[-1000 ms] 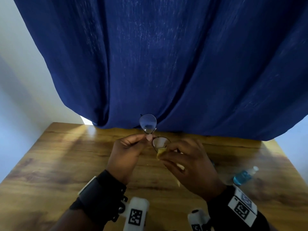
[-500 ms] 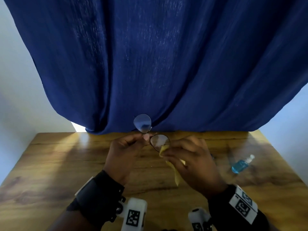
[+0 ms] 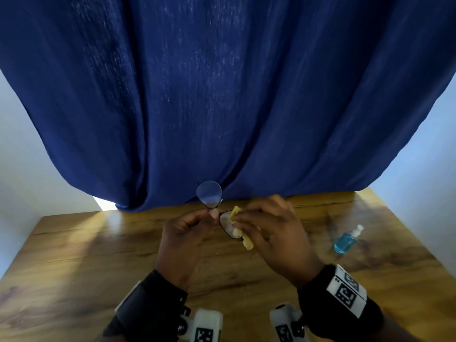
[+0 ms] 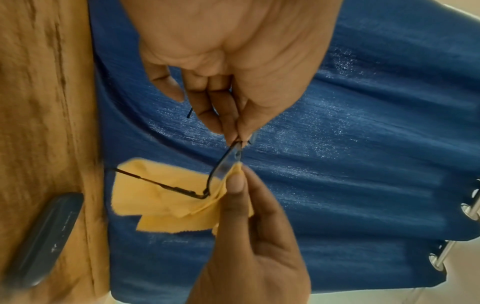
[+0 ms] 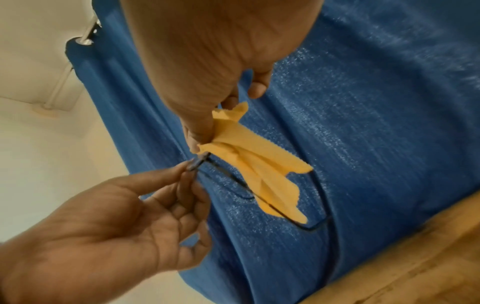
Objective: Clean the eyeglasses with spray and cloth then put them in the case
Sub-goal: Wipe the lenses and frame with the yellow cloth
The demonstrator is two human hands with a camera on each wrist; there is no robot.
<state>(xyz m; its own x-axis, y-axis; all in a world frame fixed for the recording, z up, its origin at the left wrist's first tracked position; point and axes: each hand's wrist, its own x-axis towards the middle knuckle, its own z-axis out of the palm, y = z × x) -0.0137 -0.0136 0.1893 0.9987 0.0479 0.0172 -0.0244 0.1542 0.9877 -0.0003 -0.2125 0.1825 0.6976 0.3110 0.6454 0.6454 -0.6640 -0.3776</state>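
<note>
- My left hand [image 3: 183, 233] pinches the eyeglasses [image 3: 217, 208] at the bridge, above the table [image 3: 98, 255], so both lenses stay exposed.
- My right hand [image 3: 269, 233] pinches the yellow cloth [image 4: 166, 197] round the nearer lens to wipe both faces.
- Only my left wrist view shows the case [image 4: 39, 236]; only the head view shows the spray bottle [image 3: 346, 240].

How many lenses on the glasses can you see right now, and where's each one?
2. One lens sticks up bare above the left hand, which pinches the eyeglasses at the bridge. The other lens is partly covered by the yellow cloth in the right hand.
</note>
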